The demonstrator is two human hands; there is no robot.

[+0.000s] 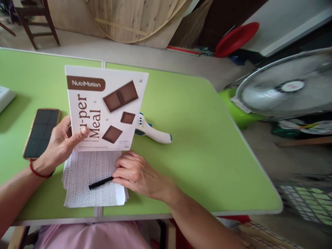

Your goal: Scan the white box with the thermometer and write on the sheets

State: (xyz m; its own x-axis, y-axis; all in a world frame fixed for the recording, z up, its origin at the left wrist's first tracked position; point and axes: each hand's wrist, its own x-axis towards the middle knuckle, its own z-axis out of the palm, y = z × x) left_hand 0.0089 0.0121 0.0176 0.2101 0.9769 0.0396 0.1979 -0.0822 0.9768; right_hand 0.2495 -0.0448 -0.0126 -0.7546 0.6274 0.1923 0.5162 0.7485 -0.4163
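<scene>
My left hand [62, 141] holds up a flat white NutriMotion meal pack [111, 110] by its lower left edge, thumb across the front. Brown chocolate pieces are printed on it; whether it is a box or a card I cannot tell. Beneath it lies a stack of handwritten sheets [85, 186], its top part hidden by the pack. A black pen [100, 183] rests slanted over the sheets, its right end pinched at the fingertips of my right hand [133, 173]. Behind the pack's right edge, a white and blue handheld thermometer [155, 133] lies partly covered.
On the green table [194, 145], a smartphone [43, 131] in a yellowish case lies left of my left hand. A white object [5, 97] is cut off at the left edge. Past the table's right side stands a fan [287, 83] with a green body.
</scene>
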